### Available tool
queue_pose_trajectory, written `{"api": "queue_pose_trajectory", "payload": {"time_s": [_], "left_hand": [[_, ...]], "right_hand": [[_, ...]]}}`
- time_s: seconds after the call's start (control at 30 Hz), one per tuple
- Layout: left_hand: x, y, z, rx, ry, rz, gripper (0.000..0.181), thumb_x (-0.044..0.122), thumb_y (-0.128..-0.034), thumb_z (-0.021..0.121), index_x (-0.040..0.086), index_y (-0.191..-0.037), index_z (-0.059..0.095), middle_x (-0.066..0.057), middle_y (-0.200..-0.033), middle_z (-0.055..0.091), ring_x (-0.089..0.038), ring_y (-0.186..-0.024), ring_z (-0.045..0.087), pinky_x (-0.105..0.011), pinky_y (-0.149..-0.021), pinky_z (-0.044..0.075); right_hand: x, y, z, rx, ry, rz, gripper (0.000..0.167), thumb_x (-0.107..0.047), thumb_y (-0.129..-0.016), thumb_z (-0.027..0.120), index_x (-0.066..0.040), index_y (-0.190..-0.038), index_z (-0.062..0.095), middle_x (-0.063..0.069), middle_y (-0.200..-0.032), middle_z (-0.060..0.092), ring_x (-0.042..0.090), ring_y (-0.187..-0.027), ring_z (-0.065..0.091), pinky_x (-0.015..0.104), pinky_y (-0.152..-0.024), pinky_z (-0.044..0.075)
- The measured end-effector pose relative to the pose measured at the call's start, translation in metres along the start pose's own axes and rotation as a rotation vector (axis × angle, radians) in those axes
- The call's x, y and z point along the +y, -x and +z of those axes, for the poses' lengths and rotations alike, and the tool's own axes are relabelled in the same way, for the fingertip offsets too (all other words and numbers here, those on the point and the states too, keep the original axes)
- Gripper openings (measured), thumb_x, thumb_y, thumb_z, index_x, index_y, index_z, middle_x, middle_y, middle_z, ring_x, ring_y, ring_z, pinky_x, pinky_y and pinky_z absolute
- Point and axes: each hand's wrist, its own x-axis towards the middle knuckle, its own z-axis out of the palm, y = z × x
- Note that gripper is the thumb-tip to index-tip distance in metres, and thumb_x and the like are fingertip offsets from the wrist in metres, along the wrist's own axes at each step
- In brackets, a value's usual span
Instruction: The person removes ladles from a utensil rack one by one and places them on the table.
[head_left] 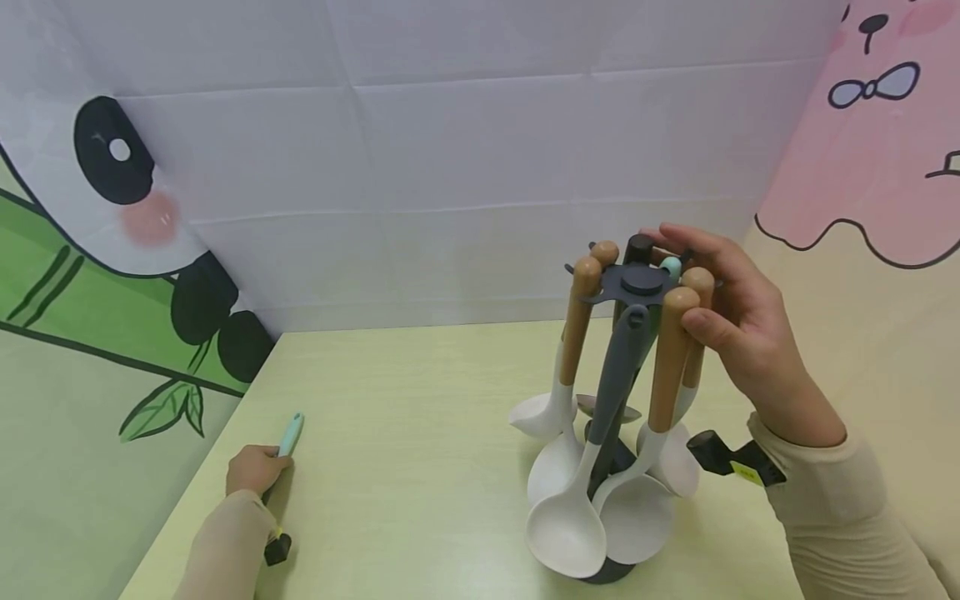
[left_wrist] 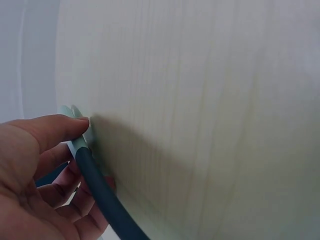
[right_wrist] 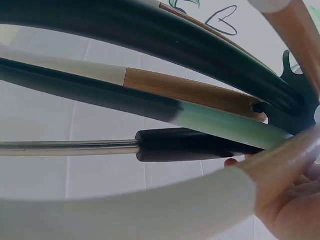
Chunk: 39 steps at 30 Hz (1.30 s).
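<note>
At the table's left side my left hand [head_left: 255, 470] pinches a utensil with a mint-green handle end [head_left: 291, 433]. In the left wrist view, thumb and fingers of that hand [left_wrist: 55, 165] hold the mint part, and its dark shaft [left_wrist: 107, 195] runs down past the fingers. My right hand [head_left: 738, 317] is at the top of a dark utensil stand [head_left: 641, 282], its thumb against a wooden handle [head_left: 672, 358], the other fingers behind the rack. In the right wrist view, a mint-and-dark handle [right_wrist: 225, 125] hangs beside a black handle [right_wrist: 190, 145]; the right hand [right_wrist: 295, 205] is partly hidden.
White ladles and spoons [head_left: 566, 533] hang around the stand over its dark base [head_left: 609, 573]. A pale wooden table [head_left: 405, 433] lies under everything. Behind it hangs a light cloth [head_left: 465, 150] with cartoon prints. A small black device is strapped at each wrist.
</note>
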Motion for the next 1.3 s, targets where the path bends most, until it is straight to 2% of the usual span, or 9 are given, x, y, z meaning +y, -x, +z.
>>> {"api": "queue_pose_trajectory", "payload": {"time_s": [0.3, 0.53, 0.63, 0.77, 0.9, 1.1, 1.3], "left_hand": [[0.002, 0.000, 0.001, -0.010, -0.010, -0.028, 0.043, 0.016, -0.0875, 0.063, -0.014, -0.119, 0.061, -0.036, -0.119, 0.059, -0.052, -0.104, 0.058, -0.055, -0.086, 0.051], [0.003, 0.000, 0.001, -0.008, -0.017, -0.037, 0.044, 0.016, -0.0872, 0.064, -0.013, -0.120, 0.060, -0.036, -0.119, 0.059, -0.051, -0.102, 0.059, -0.054, -0.084, 0.052], [0.003, 0.000, 0.001, -0.012, -0.015, -0.049, 0.044, 0.016, -0.0877, 0.064, -0.013, -0.121, 0.060, -0.036, -0.120, 0.059, -0.048, -0.099, 0.060, -0.053, -0.083, 0.052], [0.004, 0.000, 0.001, -0.013, -0.007, -0.062, 0.045, 0.016, -0.0883, 0.063, -0.013, -0.122, 0.059, -0.036, -0.120, 0.059, -0.041, -0.092, 0.060, -0.050, -0.079, 0.053], [0.004, -0.002, 0.001, -0.007, -0.006, -0.065, 0.046, 0.016, -0.0884, 0.063, -0.013, -0.123, 0.058, -0.036, -0.121, 0.059, -0.040, -0.092, 0.061, -0.050, -0.078, 0.053], [0.002, -0.003, 0.002, -0.019, -0.004, -0.060, 0.047, 0.018, -0.0882, 0.064, -0.013, -0.123, 0.058, -0.036, -0.123, 0.057, -0.050, -0.102, 0.059, -0.053, -0.082, 0.053], [0.000, -0.004, 0.004, -0.025, 0.005, -0.066, 0.049, 0.018, -0.0892, 0.063, -0.013, -0.126, 0.056, -0.037, -0.125, 0.055, -0.049, -0.102, 0.058, -0.053, -0.083, 0.052]], "right_hand": [[0.007, -0.001, -0.007, -0.040, -0.048, 0.009, 0.062, -0.027, -0.092, 0.073, -0.005, -0.144, 0.049, 0.012, -0.142, 0.054, 0.026, -0.128, 0.047, 0.024, -0.097, 0.040], [0.020, -0.003, -0.019, -0.149, -0.212, 0.063, 0.069, -0.037, -0.093, 0.070, -0.009, -0.150, 0.042, 0.014, -0.148, 0.045, 0.029, -0.134, 0.038, 0.029, -0.102, 0.039], [0.026, -0.003, -0.024, -0.196, -0.275, 0.090, 0.068, -0.038, -0.096, 0.064, -0.010, -0.152, 0.038, 0.015, -0.150, 0.041, 0.028, -0.133, 0.042, 0.030, -0.100, 0.041], [0.033, -0.005, -0.028, -0.258, -0.356, 0.090, 0.067, -0.036, -0.099, 0.059, -0.009, -0.154, 0.033, 0.017, -0.151, 0.038, 0.028, -0.133, 0.046, 0.030, -0.102, 0.042], [0.037, -0.007, -0.028, -0.302, -0.413, 0.072, 0.068, -0.034, -0.099, 0.058, -0.007, -0.154, 0.031, 0.018, -0.152, 0.037, 0.028, -0.135, 0.044, 0.031, -0.107, 0.040], [0.036, -0.008, -0.027, -0.305, -0.430, 0.098, 0.072, -0.033, -0.096, 0.066, -0.007, -0.154, 0.032, 0.016, -0.154, 0.035, 0.027, -0.137, 0.042, 0.030, -0.107, 0.040], [0.031, -0.007, -0.025, -0.282, -0.401, 0.133, 0.076, -0.033, -0.093, 0.071, -0.008, -0.154, 0.033, 0.014, -0.156, 0.033, 0.026, -0.138, 0.041, 0.029, -0.105, 0.040]]}}
